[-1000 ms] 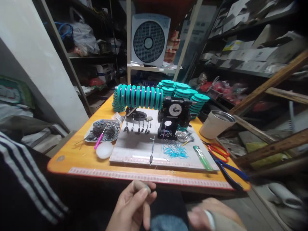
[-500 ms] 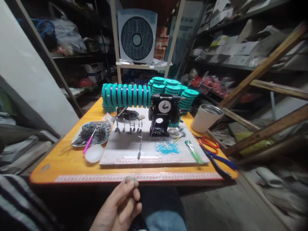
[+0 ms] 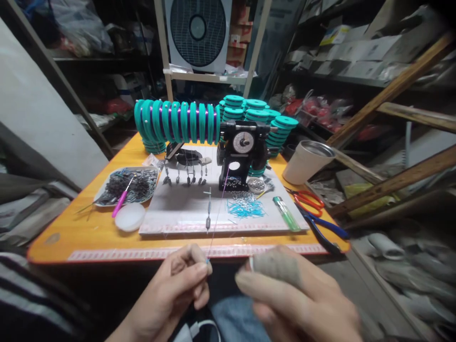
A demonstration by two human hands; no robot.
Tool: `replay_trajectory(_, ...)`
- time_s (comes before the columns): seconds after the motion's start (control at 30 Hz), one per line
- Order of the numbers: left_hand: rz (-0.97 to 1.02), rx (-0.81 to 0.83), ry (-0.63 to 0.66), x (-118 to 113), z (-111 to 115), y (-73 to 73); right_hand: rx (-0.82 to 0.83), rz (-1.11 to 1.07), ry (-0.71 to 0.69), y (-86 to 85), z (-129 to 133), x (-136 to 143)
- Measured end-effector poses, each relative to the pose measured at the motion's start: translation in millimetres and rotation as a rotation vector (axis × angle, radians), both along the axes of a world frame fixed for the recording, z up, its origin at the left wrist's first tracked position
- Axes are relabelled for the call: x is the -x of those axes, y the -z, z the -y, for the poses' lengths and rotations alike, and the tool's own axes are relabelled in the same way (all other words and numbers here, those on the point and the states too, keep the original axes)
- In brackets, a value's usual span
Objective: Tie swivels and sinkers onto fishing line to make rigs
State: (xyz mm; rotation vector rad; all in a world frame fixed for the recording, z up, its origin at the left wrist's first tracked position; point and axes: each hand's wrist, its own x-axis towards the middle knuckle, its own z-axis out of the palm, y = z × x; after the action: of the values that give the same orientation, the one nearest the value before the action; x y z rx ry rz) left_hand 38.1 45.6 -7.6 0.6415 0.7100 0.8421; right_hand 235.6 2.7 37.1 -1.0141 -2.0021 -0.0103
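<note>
My left hand (image 3: 174, 285) is closed in a pinch at the table's front edge. A thin purple line (image 3: 218, 216) runs from its fingertips up to the black winding machine (image 3: 242, 152), with a tiny blue piece showing at the fingertips. To its right is my right hand (image 3: 299, 294), fingers pressed together, a grey wrap (image 3: 278, 270) around one finger; what it holds, if anything, is hidden. Beyond the left hand, a sinker rig (image 3: 208, 211) lies on the white board (image 3: 178, 209). Purple-wound teal spools (image 3: 178, 122) sit in a row on the machine's shaft.
Blue tubes (image 3: 245, 207), a green lighter (image 3: 287, 214), red scissors (image 3: 309, 203) and blue-handled pliers (image 3: 326, 230) lie to the right, near a cream cup (image 3: 308, 164). A tray of small dark parts (image 3: 124, 186), a pink-handled tool (image 3: 120, 203) and a white lid (image 3: 130, 217) are left.
My right hand has come into view at the right. The purple line now stretches from the machine to my left hand, which stays pinched. The camera view has tilted down slightly.
</note>
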Motion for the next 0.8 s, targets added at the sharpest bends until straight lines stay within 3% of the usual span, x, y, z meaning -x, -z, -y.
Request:
replay_trajectory(0.1,-0.331,-0.321,-0.217,1,8,-5.3,-0.088,0.021,-0.036,10.7,-26,14)
replay_trajectory(0.17,-0.489,-0.423,-0.288,3,11,-9.1,-0.173,0.057,-0.036,18.6,-38,22)
replay_trajectory(0.33,-0.745,-0.712,-0.211,19,7,-9.8,-0.24,0.176,-0.124,21.8,-49,21)
replay_trajectory(0.43,-0.824,-1.016,-0.213,30,1,-7.9,-0.129,0.143,-0.269,16.9,-56,19)
replay_trajectory(0.53,-0.864,-1.217,-0.306,35,-3,-9.6,0.09,0.091,-0.388,12.3,-62,24)
replay_trajectory(0.8,-1.034,-1.455,-0.451,33,-6,-8.7,0.264,0.039,-0.23,3.5,-69,52)
